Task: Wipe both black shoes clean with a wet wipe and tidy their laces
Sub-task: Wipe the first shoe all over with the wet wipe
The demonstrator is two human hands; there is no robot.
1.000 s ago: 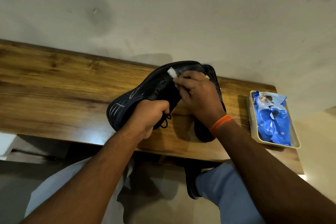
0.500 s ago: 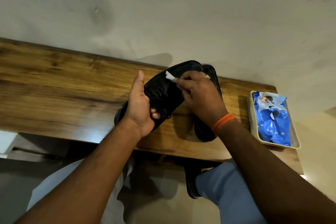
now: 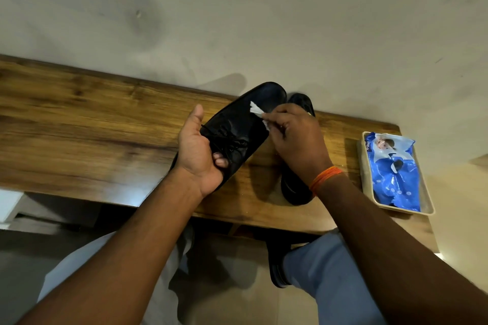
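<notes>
While my left hand (image 3: 198,155) grips one black shoe (image 3: 237,129) lifted over the wooden counter (image 3: 92,124), the second shoe (image 3: 295,187) stands just beside it. My right hand (image 3: 295,140) pinches the wet wipe (image 3: 257,111) against the toe. Loose laces (image 3: 224,140) could snag my thumb; a tray (image 3: 365,166) of wipes (image 3: 396,174) sits farther right.

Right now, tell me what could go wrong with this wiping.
The left hand holds the black lace-up shoe tilted above the wooden table; pressing hard with the wet wipe might twist it loose. The right hand hovers over the second shoe, near the table's front edge, and could knock it off.
</notes>
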